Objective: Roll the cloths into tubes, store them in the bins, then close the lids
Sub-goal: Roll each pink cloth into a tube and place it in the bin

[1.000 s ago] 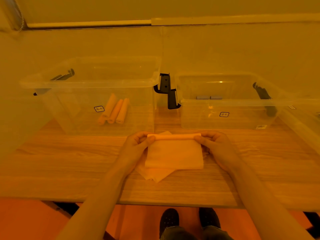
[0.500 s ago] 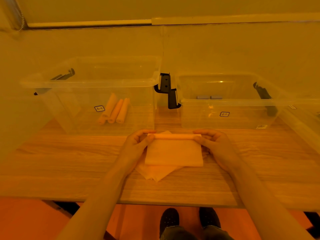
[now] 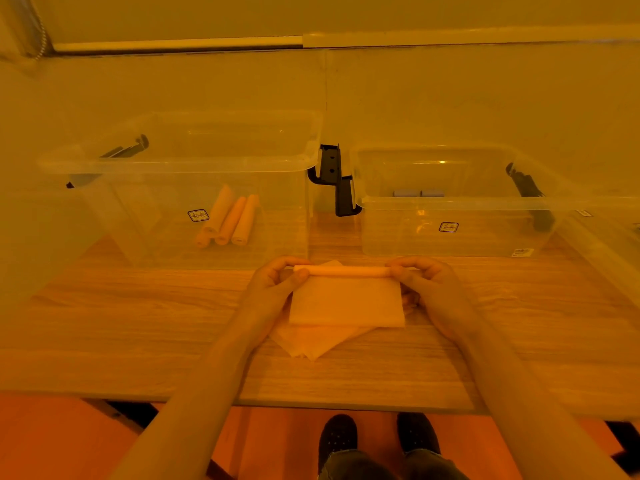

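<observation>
At far left we see a clear plastic bin (image 3: 180, 202) standing open on the wooden table (image 3: 138, 323), a black latch (image 3: 110, 157) showing at its left end. Three rolled cloth tubes (image 3: 230, 220) lie side by side on its floor, just right of a small label (image 3: 198, 215) on the front wall. In front of the bin, our left hand (image 3: 273, 284) curls thumb and fingers around the left end of a partly rolled cloth (image 3: 346, 299), whose tight roll runs along the far edge while the flat remainder spreads toward us. Beneath it lies another flat cloth (image 3: 313, 342), turned at an angle, one corner poking out past the roll and another toward the table's near edge. Our right hand (image 3: 424, 289) pinches the roll's right end in the same way, fingers curled over the top. Between the bins hang two black latches (image 3: 334, 178). At right a second, smaller clear bin (image 3: 450, 216) stands open, with two grey rolled cloths (image 3: 417, 193) visible at its back wall. Below the table edge, we see dark shoes (image 3: 377, 434) on an orange floor.
</observation>
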A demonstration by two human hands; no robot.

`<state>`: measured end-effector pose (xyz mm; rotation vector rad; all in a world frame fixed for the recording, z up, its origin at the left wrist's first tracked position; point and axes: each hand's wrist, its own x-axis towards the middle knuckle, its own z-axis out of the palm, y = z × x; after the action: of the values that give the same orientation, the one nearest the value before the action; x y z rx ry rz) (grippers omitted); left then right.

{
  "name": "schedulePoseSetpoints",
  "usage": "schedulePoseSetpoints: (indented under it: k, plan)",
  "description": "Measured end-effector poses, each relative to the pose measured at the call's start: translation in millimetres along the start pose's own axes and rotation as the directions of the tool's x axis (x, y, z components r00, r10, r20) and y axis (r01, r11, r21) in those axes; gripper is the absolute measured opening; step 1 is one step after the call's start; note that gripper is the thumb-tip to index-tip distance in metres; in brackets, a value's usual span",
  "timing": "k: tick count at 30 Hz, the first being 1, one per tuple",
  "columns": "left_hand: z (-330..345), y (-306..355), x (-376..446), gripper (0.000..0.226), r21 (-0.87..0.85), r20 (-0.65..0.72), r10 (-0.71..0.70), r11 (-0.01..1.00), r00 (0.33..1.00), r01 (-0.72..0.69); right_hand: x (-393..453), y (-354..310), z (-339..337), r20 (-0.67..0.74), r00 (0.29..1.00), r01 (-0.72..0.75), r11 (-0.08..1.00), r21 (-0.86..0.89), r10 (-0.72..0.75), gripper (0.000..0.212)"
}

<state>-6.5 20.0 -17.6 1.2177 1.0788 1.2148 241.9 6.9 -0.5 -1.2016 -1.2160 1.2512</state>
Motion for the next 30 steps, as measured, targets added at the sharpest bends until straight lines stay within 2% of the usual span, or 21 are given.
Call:
schedulePoseSetpoints:
  k: [3, 6, 11, 17, 23, 25, 27, 30]
  plan:
    - [-1.0, -1.4, 1.5, 0.011, -0.003, -0.012, -0.013, 1.0, 1.0, 0.013, 0.3, 1.3, -1.2, 0.016, 1.0, 0.007, 1.0, 0.007, -0.007, 0.018]
    - [-3.2, -2.4, 2.6, 0.029, -0.012, 0.003, -0.036, 0.999, 0.999, 0.036, 0.7, 1.3, -2.4, 0.038, 0.999, -0.003, 1.0, 0.004, 0.003, 0.024]
    - [-1.1, -2.7, 2.7, 0.012, -0.033, -0.008, -0.036, 0.999, 0.999, 0.036, -0.4, 1.0, -2.3, 0.065, 0.998, -0.018, 0.999, 0.032, 0.016, 0.02]
    - [0.4, -1.0, 0.2, 0.016, -0.058, 0.029, 0.002, 0.998, 1.0, 0.0, -1.0, 5.0, 0.7, 0.007, 0.999, 0.047, 0.995, -0.093, -0.047, 0.017]
    - [0.1, -1.3, 2.4, 0.011, -0.029, -0.004, 0.021, 0.999, 1.0, -0.021, -4.9, 5.2, 3.6, -0.062, 0.984, 0.153, 0.967, -0.202, -0.169, 0.009]
    - [-1.4, -2.5, 3.1, 0.015, -0.045, 0.019, 0.001, 0.999, 1.0, 0.0, -6.4, 5.1, 3.3, -0.064, 0.983, 0.156, 0.971, -0.182, -0.17, 0.011]
    - [-1.4, -2.2, 2.1, 0.023, -0.07, 0.037, -0.019, 0.997, 0.999, 0.022, -7.2, 4.4, 2.8, -0.054, 0.99, 0.125, 0.985, -0.119, -0.132, 0.025]
    - [-0.5, -1.8, 1.5, 0.011, -0.061, 0.03, -0.014, 0.998, 0.999, 0.016, -6.7, 3.4, 2.7, -0.025, 0.997, 0.068, 0.998, 0.002, -0.068, 0.029]
